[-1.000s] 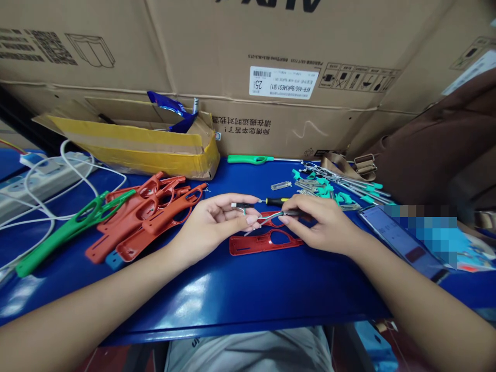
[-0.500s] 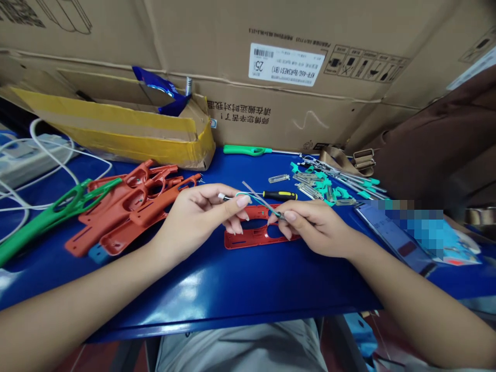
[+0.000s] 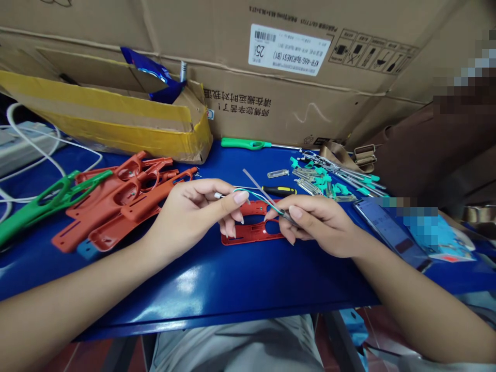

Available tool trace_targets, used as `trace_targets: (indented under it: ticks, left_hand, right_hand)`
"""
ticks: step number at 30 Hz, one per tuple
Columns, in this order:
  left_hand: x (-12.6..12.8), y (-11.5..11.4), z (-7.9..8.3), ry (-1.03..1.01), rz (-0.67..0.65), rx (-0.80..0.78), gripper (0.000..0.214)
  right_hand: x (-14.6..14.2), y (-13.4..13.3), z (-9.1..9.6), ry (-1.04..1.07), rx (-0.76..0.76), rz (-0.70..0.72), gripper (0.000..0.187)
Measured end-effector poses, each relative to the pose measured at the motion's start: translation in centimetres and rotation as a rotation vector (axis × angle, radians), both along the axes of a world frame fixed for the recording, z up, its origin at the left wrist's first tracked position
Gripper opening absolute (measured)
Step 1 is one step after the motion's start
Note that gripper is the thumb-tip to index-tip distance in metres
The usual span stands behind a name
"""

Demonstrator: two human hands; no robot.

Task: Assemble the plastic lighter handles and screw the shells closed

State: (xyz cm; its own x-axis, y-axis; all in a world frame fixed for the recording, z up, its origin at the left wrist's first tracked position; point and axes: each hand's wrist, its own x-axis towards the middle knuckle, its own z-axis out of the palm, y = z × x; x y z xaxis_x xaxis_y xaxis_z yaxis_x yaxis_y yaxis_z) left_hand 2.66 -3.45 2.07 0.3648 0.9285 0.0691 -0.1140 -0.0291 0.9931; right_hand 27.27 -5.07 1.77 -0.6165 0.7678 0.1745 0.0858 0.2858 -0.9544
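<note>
Far left of frame: green plastic shell (image 3: 46, 199) lies on the blue counter (image 3: 232, 289), w/ white cables (image 3: 34, 155) behind it. Just right of it, a pile of orange shells (image 3: 116, 201), up against the green one. A yellow-taped carton (image 3: 116, 121) sits behind the pile, upper left. Centre-left: left hand (image 3: 194, 214) has thumb & forefinger pinched closed on the white-tipped end of a thin wire piece (image 3: 258, 196). The wire piece is off the counter, mid-frame between both hands, above a single red shell (image 3: 251, 232) lying flat. Black/yellow screwdriver (image 3: 279, 190) just behind, green lighter (image 3: 244, 144) further back by the big cardboard box (image 3: 302, 108). Centre-right: right hand (image 3: 321, 225) grips the other end, fingers closed round it, w/ a metal strip sticking up-left from the grip. Right of that: heap of metal rods (image 3: 337, 181) w/ teal tips, then a phone (image 3: 391, 232) near the right wrist.
</note>
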Motion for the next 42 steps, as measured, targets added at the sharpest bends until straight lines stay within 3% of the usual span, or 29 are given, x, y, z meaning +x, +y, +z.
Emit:
trace_targets:
  ticks: [8, 14, 22, 29, 35, 39, 42]
  left_hand:
    - [-0.1, -0.1, 0.1, 0.038, -0.005, 0.051, 0.029]
    - [-0.1, 0.0, -0.1, 0.022, -0.03, 0.054, 0.031]
    - [-0.2, 0.0, -0.2, 0.02, -0.028, 0.059, 0.028]
    - [0.0, 0.0, 0.1, 0.084, -0.022, 0.12, 0.03]
    - [0.1, -0.1, 0.3, 0.241, 0.024, 0.152, 0.023]
    - [0.1, 0.0, -0.5, 0.382, -0.063, 0.23, 0.02]
    - [0.0, 0.1, -1.2, 0.512, -0.127, 0.397, 0.019]
  right_hand:
    - [-0.1, -0.5, 0.7, 0.187, -0.406, 0.105, 0.013]
    - [-0.2, -0.5, 0.8, 0.184, -0.485, 0.134, 0.014]
    - [-0.3, -0.6, 0.9, 0.137, -0.479, 0.098, 0.02]
    - [-0.2, -0.2, 0.9, 0.098, -0.395, 0.094, 0.018]
    - [0.6, 0.5, 1.3, -0.117, -0.124, -0.006, 0.012]
    - [1.9, 1.1, 2.2, -0.316, 0.012, 0.015, 0.015]
    - [3.0, 1.6, 2.6, -0.48, 0.072, 0.05, 0.02]
